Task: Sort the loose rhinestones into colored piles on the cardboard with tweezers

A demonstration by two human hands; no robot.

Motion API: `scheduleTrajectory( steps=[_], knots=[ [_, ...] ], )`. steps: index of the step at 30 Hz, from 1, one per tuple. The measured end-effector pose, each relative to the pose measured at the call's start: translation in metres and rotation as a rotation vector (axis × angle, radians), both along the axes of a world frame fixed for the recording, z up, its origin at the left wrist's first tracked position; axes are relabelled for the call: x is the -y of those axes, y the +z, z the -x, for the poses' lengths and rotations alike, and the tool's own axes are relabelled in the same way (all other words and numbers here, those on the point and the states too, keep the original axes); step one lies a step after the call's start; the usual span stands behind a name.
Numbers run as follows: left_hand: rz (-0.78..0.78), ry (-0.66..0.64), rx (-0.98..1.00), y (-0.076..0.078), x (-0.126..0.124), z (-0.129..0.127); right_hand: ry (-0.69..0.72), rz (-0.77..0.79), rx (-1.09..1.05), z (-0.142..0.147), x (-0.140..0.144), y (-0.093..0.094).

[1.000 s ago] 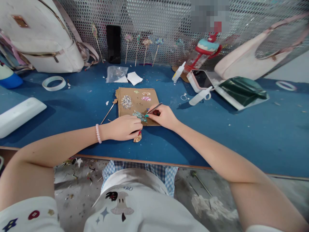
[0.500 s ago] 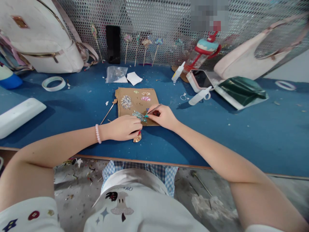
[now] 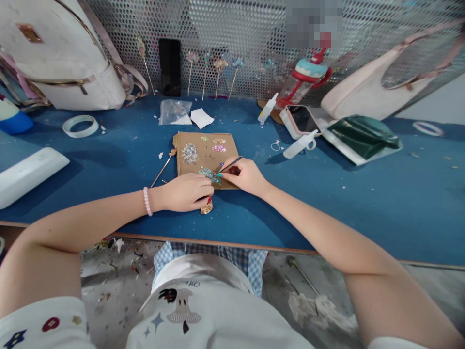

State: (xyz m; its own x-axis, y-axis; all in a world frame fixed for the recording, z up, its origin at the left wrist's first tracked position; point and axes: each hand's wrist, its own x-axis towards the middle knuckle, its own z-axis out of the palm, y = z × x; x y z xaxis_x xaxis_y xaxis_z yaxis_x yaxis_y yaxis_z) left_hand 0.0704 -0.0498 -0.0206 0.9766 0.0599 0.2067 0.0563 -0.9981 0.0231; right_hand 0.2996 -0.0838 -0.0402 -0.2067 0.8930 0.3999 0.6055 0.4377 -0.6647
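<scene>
While my left hand (image 3: 187, 192) pinched a gold fan-shaped charm (image 3: 207, 208) steady just below the brown cardboard sheet (image 3: 205, 156), my right hand (image 3: 244, 175) gripped thin metal tweezers (image 3: 231, 165) over its teal rhinestones (image 3: 208, 173).

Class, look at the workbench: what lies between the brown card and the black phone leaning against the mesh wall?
In the head view, a clear plastic bag and a white paper scrap lie on the blue table between the card and the phone.

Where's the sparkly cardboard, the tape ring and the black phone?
Cardboard (image 3: 209, 143): head view, bare upper part.
Tape ring (image 3: 80, 126): head view, front rim.
Black phone (image 3: 170, 65): head view, screen middle.
</scene>
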Motion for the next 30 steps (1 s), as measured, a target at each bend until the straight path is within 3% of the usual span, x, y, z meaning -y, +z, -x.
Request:
scheduleTrajectory(
  steps=[30],
  knots=[
    [0.005, -0.010, -0.005, 0.0000, -0.0007, -0.0002, 0.024, 0.011, -0.037, 0.0006, -0.0016, -0.0033]
  ],
)
